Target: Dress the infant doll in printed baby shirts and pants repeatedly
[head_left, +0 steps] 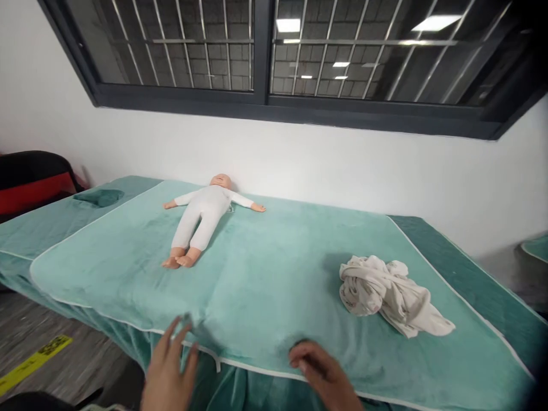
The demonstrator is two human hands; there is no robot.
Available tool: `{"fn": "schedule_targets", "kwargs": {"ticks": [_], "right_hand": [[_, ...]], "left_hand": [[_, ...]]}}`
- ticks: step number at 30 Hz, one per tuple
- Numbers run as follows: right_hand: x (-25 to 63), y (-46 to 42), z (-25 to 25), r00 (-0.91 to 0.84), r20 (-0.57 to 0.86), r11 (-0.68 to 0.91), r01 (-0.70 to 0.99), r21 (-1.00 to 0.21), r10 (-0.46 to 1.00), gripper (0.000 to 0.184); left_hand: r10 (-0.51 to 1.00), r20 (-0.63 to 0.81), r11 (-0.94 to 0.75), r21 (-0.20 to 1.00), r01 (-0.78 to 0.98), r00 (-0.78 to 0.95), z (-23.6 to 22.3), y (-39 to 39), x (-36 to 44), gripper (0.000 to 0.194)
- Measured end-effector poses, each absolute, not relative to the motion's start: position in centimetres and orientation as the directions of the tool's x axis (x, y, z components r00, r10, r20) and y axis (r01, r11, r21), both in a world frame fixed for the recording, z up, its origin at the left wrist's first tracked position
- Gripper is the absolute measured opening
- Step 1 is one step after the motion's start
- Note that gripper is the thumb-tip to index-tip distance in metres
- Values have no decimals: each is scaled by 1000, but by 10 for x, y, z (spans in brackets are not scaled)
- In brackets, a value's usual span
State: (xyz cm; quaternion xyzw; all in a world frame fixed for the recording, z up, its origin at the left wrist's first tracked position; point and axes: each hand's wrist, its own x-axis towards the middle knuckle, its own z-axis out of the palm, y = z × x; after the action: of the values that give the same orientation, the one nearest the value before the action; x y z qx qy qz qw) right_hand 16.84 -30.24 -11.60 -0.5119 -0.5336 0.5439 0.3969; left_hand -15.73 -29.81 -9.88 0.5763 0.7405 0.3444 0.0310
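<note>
My left hand [171, 365] is over the front edge of the green bed cover [274, 274], fingers spread and nothing in them. To its right, my right hand [327, 374] hovers at the same edge, its fingers loosely bent with a gap to the thumb; I see nothing in it. Farther back, a baby doll [203, 208] in a white bodysuit lies on its back, head toward the wall, arms spread and feet toward me. A crumpled off-white cloth [389, 294] lies on the cover, beyond my right hand and to its right.
Behind the bed stands a white wall [299, 160] below a dark-framed barred window [261, 97]. A darker green sheet [466, 279] shows at both ends. At left are a black and red object [36, 182] and a yellow floor strip [34, 362].
</note>
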Motion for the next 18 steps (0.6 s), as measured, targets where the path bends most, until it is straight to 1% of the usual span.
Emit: {"fn": "schedule_targets", "kwargs": {"ticks": [1, 3, 5, 6, 7, 9, 10, 11, 13, 16, 18], "right_hand": [[186, -295, -92, -122, -82, -63, 152, -986, 989, 31], [222, -281, -51, 87, 71, 44, 280, -959, 994, 30], [254, -268, -24, 306, 216, 62, 442, -895, 927, 33], [269, -261, -16, 372, 286, 53, 527, -848, 883, 34], [282, -255, -13, 390, 355, 51, 610, -791, 850, 35], [305, -243, -15, 344, 462, 52, 755, -654, 818, 36], [314, -237, -19, 296, 496, 58, 812, -581, 816, 36], [322, -232, -24, 249, 516, 62, 857, -512, 820, 37], [335, -223, -35, 176, 520, 57, 914, -402, 836, 38], [343, -213, -43, 147, 458, -3, 954, -301, 877, 35], [338, -207, -38, 158, 412, -57, 968, -246, 897, 30]], "left_hand": [[918, 327, -9, 586, 811, -226, -94, -288, -131, 34], [946, 315, -171, 676, 716, -72, -83, -267, -75, 34], [949, 308, -285, 760, 584, 62, -72, -244, -20, 33], [942, 310, -331, 801, 499, 128, -68, -231, 7, 31], [936, 296, -350, 841, 413, 189, -66, -216, 32, 30], [931, 254, -325, 904, 279, 261, -66, -186, 79, 32], [926, 235, -313, 916, 252, 294, -67, -171, 101, 35], [922, 222, -310, 914, 262, 319, -69, -158, 120, 38], [912, 224, -325, 905, 274, 343, -71, -137, 150, 37], [910, 226, -333, 898, 288, 346, -70, -122, 173, 19], [917, 220, -320, 905, 281, 333, -67, -118, 178, 9]]}}
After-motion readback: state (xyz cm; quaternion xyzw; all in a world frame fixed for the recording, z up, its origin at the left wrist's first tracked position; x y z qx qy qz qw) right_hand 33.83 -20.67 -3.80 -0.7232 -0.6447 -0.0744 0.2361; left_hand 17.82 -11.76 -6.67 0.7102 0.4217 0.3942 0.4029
